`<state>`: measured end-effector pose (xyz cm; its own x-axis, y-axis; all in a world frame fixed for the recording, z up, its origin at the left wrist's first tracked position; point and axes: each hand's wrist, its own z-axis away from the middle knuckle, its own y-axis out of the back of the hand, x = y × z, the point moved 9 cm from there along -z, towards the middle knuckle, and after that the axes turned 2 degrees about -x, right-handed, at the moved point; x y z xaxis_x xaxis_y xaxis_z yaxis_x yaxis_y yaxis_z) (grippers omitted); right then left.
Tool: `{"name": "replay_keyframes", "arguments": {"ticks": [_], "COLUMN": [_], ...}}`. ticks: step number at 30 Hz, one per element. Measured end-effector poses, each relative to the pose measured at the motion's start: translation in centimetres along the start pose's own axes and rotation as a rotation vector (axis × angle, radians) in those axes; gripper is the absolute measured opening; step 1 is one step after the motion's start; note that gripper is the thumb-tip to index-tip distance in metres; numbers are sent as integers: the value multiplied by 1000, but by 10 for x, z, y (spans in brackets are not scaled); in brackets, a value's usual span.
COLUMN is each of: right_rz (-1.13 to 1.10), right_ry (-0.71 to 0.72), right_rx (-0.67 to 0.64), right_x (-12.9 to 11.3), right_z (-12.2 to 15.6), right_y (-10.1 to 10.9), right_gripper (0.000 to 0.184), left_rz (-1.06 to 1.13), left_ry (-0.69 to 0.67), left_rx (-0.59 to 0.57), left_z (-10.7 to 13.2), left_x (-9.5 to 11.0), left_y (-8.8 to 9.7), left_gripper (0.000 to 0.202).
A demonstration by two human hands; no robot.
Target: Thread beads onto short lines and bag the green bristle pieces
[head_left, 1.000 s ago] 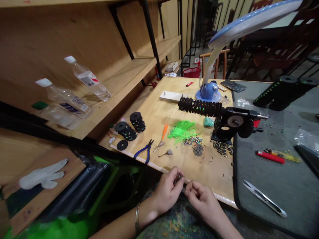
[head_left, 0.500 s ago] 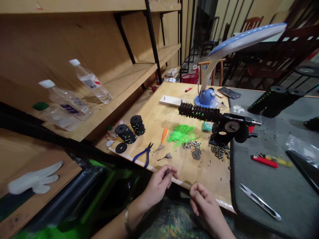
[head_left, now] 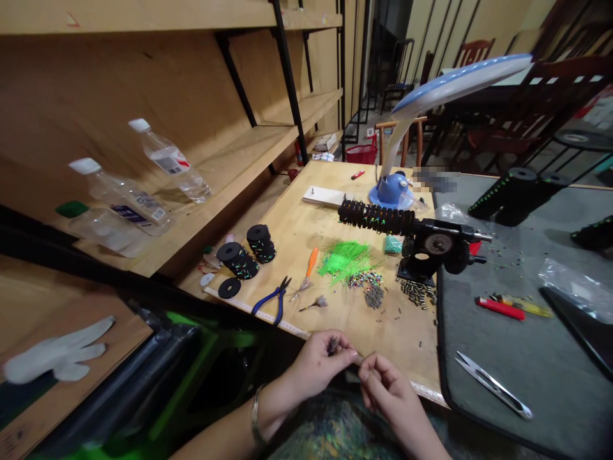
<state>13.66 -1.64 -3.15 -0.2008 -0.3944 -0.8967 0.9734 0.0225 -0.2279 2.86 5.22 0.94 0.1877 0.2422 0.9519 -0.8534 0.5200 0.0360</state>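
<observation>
Both my hands are close together at the table's front edge. My left hand [head_left: 322,363] is closed, with a small dark tufted bundle [head_left: 332,345] showing among its curled fingers. Its thumb and forefinger point towards my right hand [head_left: 384,381], which is closed in a pinch. Whatever lies between the right fingertips is too small to name. Just beyond the hands lie a small grey-tipped bundle [head_left: 315,303], blue-handled pliers [head_left: 272,300] and a pile of small grey pieces [head_left: 373,296]. Bright green strands [head_left: 345,260] lie behind multicoloured beads [head_left: 364,279].
A black winding device [head_left: 421,246] with a ringed roller stands behind the piles, near a blue lamp [head_left: 390,190]. Black spools [head_left: 238,260] stand at left, beside an orange-handled tool [head_left: 312,262]. Thread snips [head_left: 493,385] and a red-handled knife [head_left: 500,308] lie on the grey mat.
My hands have come together, the left moving right and slightly down, its thumb now near the right fingertips. The dark bundle shows more clearly. The whole view has shifted slightly.
</observation>
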Motion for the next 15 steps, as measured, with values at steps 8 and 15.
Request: {"name": "replay_keyframes", "arguments": {"ticks": [8, 15], "right_rz": [98, -141], "right_ry": [198, 40], "right_rx": [118, -23], "right_x": [-29, -19], "right_z": [4, -5], "right_y": [26, 3], "right_gripper": [55, 62], "left_rz": [-291, -492], "left_ry": [-163, -246], "left_rx": [2, -38], "left_z": [6, 4], "left_x": [27, 31], "left_y": [-11, -22], "left_gripper": [19, 21]}}
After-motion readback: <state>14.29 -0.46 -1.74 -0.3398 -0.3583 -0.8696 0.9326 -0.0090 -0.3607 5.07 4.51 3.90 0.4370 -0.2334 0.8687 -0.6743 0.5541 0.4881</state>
